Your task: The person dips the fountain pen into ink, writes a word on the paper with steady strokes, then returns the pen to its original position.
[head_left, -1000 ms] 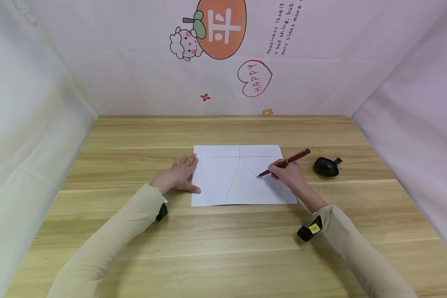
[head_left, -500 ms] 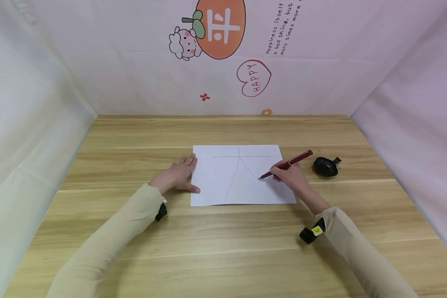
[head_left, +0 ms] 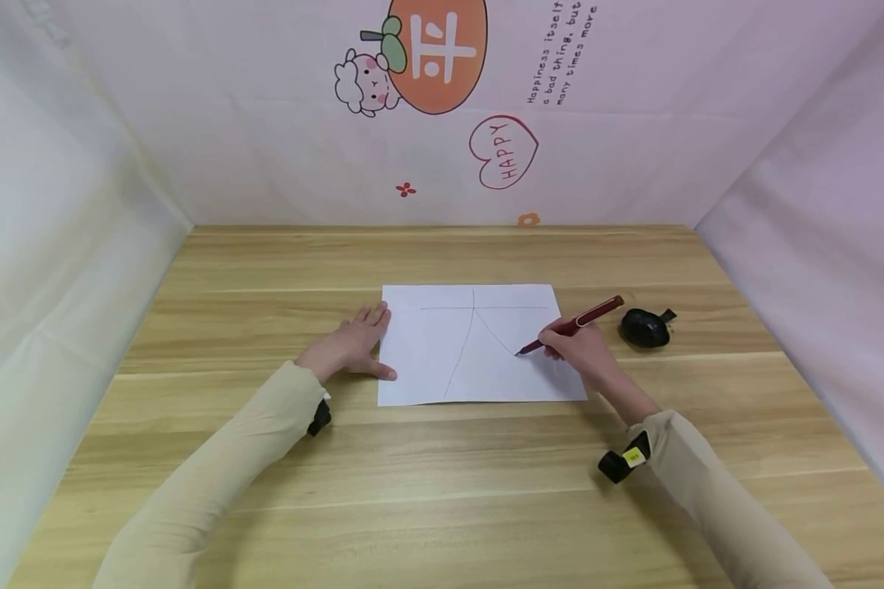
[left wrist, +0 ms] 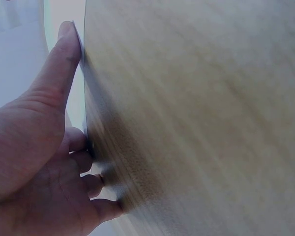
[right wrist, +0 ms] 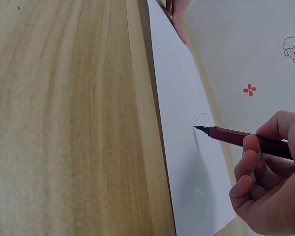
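Note:
A white sheet of paper lies on the wooden table, with thin dark lines drawn on it: a cross-like pair and two strokes fanning downward. My right hand pinches a dark red fountain pen, tilted, its nib at the lower end of the right slanting stroke. In the right wrist view the nib of the fountain pen meets the paper. My left hand rests flat at the sheet's left edge, fingers straight and thumb spread. The left wrist view shows the left thumb along the paper's edge.
A small black rounded object with a short tab sits on the table right of the paper. White cloth walls surround the table, and the back cloth carries printed drawings. Black camera mounts are on both wrists.
My right hand and the fountain pen have moved slightly right and down, and the right slanting stroke has grown longer. My left hand has stayed in place.

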A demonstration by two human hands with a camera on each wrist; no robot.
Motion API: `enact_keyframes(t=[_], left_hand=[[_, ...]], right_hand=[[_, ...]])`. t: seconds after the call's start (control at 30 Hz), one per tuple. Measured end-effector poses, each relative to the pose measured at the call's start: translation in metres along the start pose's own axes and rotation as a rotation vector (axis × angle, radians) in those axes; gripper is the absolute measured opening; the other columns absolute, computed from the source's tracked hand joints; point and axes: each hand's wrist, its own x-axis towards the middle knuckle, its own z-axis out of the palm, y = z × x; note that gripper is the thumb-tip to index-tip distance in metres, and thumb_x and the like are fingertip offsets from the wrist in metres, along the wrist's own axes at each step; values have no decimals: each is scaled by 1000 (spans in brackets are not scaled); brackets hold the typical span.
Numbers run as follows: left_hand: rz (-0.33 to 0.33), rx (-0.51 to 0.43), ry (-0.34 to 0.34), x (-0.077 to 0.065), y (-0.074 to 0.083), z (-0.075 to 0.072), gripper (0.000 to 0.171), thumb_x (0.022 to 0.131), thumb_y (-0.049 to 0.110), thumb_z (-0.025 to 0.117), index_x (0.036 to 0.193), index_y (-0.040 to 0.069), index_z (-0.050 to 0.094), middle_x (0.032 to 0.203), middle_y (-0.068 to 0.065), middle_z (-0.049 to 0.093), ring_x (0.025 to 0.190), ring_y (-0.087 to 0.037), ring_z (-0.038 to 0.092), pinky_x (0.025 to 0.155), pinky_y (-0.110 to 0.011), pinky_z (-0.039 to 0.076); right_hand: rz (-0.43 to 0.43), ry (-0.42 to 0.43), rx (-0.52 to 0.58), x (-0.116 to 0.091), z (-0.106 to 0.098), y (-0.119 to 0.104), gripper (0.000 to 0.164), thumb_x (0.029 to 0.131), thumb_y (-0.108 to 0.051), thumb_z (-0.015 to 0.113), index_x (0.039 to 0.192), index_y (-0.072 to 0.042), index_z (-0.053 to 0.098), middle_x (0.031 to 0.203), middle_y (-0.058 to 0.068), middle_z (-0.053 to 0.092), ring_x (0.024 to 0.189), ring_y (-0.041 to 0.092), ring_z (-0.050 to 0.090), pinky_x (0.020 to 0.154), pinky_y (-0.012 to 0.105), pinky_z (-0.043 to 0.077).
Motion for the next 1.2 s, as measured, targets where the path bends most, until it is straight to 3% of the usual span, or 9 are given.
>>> enact_keyframes(t=[0.77, 1.2], left_hand=[[2, 5, -3, -2, 2, -3, 107, 81, 49, 66, 149, -2, -1, 157, -16, -11, 145, -39, -7, 115, -60, 9], [6, 27, -2, -1, 2, -2, 106, 82, 48, 66, 149, -2, 0, 157, -17, -9, 145, -39, -6, 115, -60, 10]], right_hand=[[-51, -50, -81, -2, -9, 1, 28, 90, -21, 56, 105, 3, 62, 73, -1, 62, 70, 13, 55, 66, 24, 46], [-54, -61, -56, -3, -14, 4, 29, 88, -18, 57, 103, 7, 61, 65, -6, 60, 64, 8, 54, 62, 24, 47]])
